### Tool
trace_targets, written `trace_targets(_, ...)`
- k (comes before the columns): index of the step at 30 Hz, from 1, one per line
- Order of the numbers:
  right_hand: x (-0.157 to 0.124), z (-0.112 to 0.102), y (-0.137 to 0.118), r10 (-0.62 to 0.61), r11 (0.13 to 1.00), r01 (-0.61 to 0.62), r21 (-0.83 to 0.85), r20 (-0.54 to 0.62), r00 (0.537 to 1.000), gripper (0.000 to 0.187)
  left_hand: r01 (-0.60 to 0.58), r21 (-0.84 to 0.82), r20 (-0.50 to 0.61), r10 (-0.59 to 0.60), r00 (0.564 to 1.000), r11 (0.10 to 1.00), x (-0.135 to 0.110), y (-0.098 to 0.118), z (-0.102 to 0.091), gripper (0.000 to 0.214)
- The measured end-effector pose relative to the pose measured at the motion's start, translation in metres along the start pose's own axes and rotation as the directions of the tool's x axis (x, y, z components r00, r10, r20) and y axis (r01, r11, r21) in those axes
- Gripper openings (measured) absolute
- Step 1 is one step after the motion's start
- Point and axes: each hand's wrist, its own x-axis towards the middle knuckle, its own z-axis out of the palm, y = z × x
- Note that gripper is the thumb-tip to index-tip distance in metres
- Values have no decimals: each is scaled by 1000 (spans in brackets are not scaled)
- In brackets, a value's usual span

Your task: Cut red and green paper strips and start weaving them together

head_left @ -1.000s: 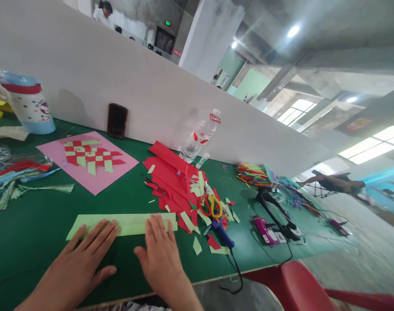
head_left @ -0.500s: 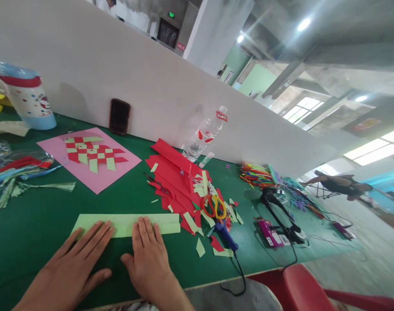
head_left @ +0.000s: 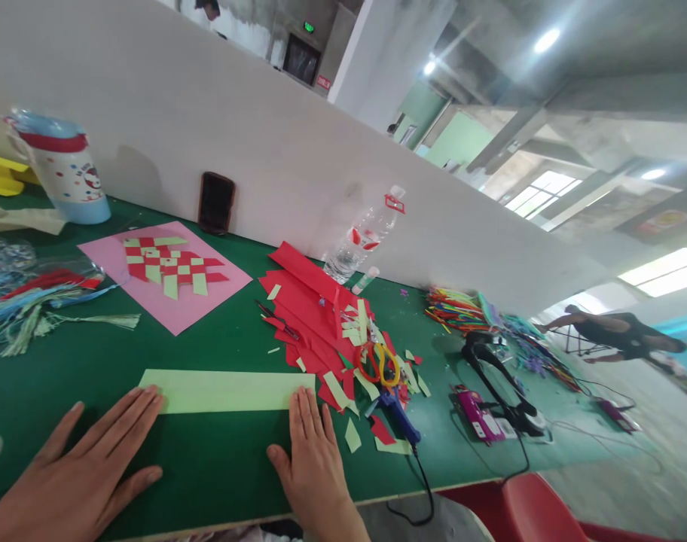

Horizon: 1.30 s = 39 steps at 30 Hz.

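Pale-green paper strip (head_left: 224,392) lies in from tabletop (head_left: 219,467) near edge. Left hand (head_left: 89,467) and right hand (head_left: 315,459) touch opposite ends, fingers extended, thumbs apart, nothing clamped. Step: apparently smoothing; next move calls for even pressure.

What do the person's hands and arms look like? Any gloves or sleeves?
The left hand and right hand are bare: no gloves or rings show. No sleeve or bracelet is in view, though the picture cuts off most of both arms.
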Motion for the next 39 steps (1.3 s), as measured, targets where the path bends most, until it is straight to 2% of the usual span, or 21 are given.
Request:
trace_targets(3, 1, -1, 4, 16, 999, -16, 29, -6, 1000, 66, -54, 74, -30, 57, 998, 996, 16, -5, -5, 53)
trace_targets(5, 3, -3, 6, 21, 998, -19, 58, -22, 1000, 59, -58, 106, 11, 58, 998, 993, 31, -2, -9, 46)
trace_targets(11, 16, -16, 11, -6, 980, 34, 196, -145, 989, 52, -132, 93, 157, 116, 981, 987, 70, 27, -16, 38)
trace_targets(16, 26, -26, 11, 9, 952, 41, 303, -161, 987, 49, -185, 117, 278, 146, 949, 976, 77, 33, -16, 47)
trace_targets(20, 32, -29, 11, 29, 953, 18, 303, -149, 988, 48, -200, 120, 354, 147, 924, 972, 78, 29, -20, 58)
trace_targets(25, 36, -30, 15, -25, 956, 71, 284, -163, 986, 44, -199, 145, 385, 130, 914, 969, 76, 22, -19, 76)
trace_targets(28, 36, -34, 16, -44, 960, 79, 268, -135, 990, 39, -205, 124, 403, 139, 905, 971, 75, 17, -16, 77)
trace_targets(33, 46, -44, -4, -63, 985, 68, 158, -39, 997, 30, -185, 24, 408, 160, 899, 982, 82, 18, -20, 68)
trace_targets(39, 69, -41, -51, -278, 960, 278, 25, 3, 961, 17, -123, -20, 380, 122, 917, 992, 94, 44, -35, 61)
